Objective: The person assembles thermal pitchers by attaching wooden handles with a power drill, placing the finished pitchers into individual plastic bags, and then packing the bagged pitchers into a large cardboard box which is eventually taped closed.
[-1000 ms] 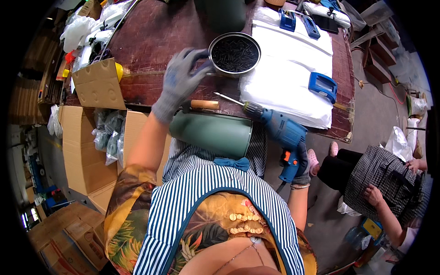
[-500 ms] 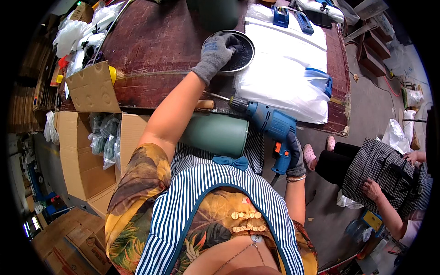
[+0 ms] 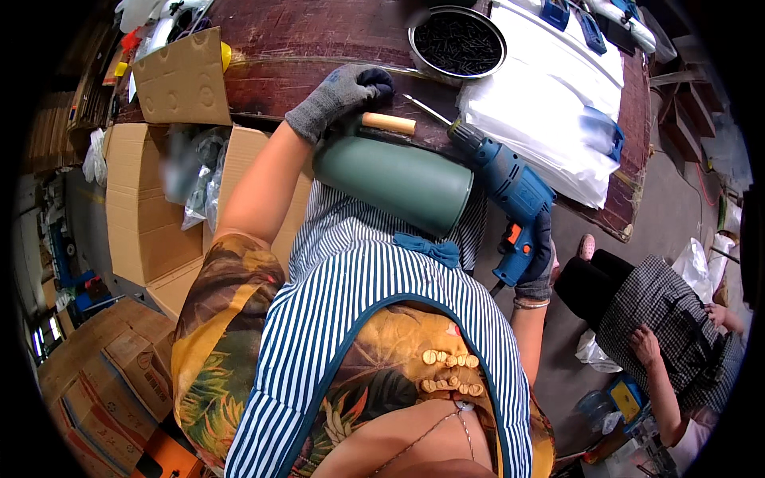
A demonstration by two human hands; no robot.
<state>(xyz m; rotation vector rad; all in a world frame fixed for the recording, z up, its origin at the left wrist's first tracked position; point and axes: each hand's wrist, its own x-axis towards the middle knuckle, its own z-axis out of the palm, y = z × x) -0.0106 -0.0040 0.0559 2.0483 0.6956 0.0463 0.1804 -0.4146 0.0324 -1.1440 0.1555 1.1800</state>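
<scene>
Dark-red tabletop beyond green cylinder; left hand beyond cylinder's left end, fingers curled, contents unclear; right hand right of cylinder, gripping blue corded drill.

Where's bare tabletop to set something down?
Bare tabletop lies between the cardboard flap and round tin, beyond the left hand. The near edge is crowded: wooden piece, green cylinder and drill sit close. White sheets cover the right.
</scene>
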